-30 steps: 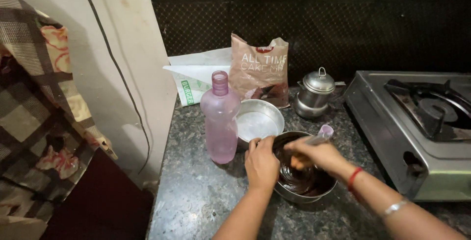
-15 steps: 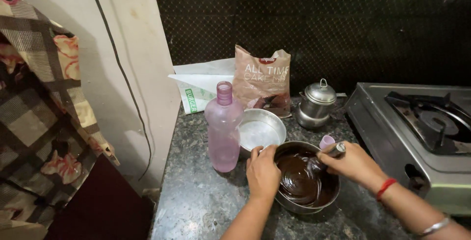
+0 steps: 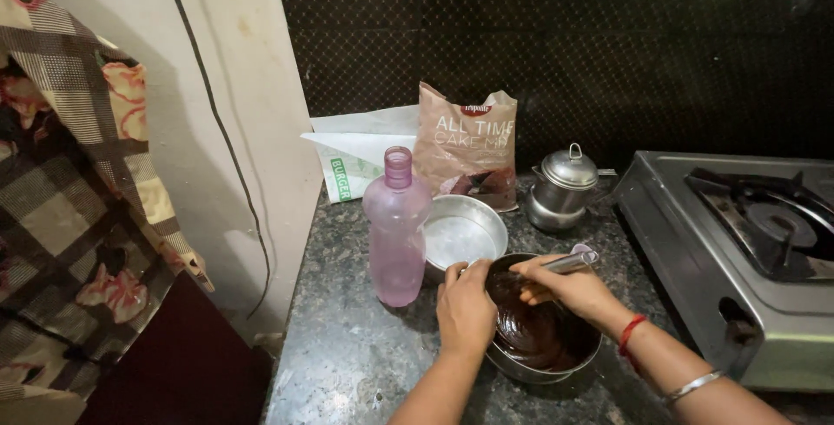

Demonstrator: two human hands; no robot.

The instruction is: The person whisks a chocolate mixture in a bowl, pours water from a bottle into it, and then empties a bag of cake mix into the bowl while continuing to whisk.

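Note:
A steel bowl [image 3: 540, 371] of dark brown batter sits on the speckled black counter. My left hand [image 3: 465, 306] grips the bowl's left rim. My right hand [image 3: 569, 286] is closed around a metal whisk handle [image 3: 575, 261] whose lower end is sunk in the batter. A red thread and a silver bangle circle my right wrist.
A pink plastic bottle [image 3: 396, 230] stands just left of the bowl, an empty round steel pan [image 3: 462, 234] behind it. A brown mix pouch [image 3: 467, 147], a white paper bag [image 3: 354, 156] and a small lidded steel pot [image 3: 563, 186] stand at the back. A gas stove [image 3: 738, 243] fills the right.
My right hand has swung the whisk around in the batter, from the bowl's middle out to the right and back toward the centre. My left hand stays on the rim.

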